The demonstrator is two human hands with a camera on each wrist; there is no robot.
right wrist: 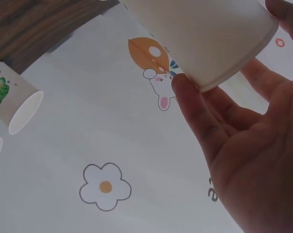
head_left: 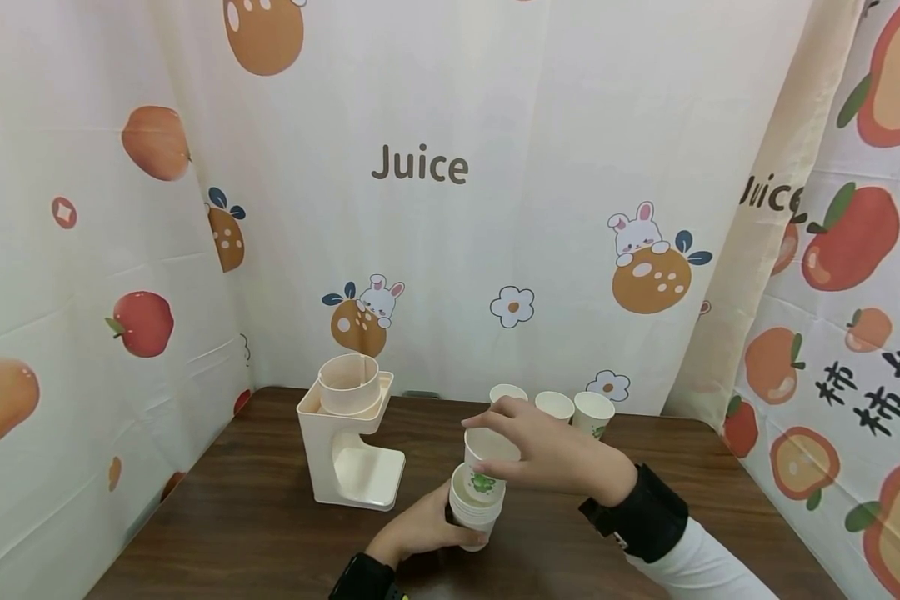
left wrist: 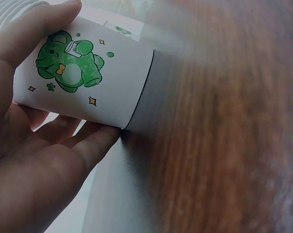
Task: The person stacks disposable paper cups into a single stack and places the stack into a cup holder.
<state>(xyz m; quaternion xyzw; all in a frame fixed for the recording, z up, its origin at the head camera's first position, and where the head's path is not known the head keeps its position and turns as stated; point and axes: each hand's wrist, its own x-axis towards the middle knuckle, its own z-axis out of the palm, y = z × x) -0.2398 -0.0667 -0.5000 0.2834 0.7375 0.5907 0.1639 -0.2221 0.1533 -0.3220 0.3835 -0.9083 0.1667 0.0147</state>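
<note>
A stack of white paper cups (head_left: 474,518) is gripped by my left hand (head_left: 420,527) just above the table. In the left wrist view, thumb and fingers wrap the lowest cup (left wrist: 114,82), which carries a green bear print. My right hand (head_left: 547,450) holds one paper cup (head_left: 486,462) near its rim, over the stack; its lower end sits at the stack's mouth, and whether it is still inside cannot be told. The right wrist view shows that cup (right wrist: 209,39) between thumb and fingers.
A cream stand (head_left: 322,467) with a round cup-like top (head_left: 348,383) stands at the left on the brown table (head_left: 232,517). Behind my right hand are paper cups, among them a middle one (head_left: 555,406) and a right one (head_left: 594,412). A printed curtain (head_left: 435,250) hangs behind.
</note>
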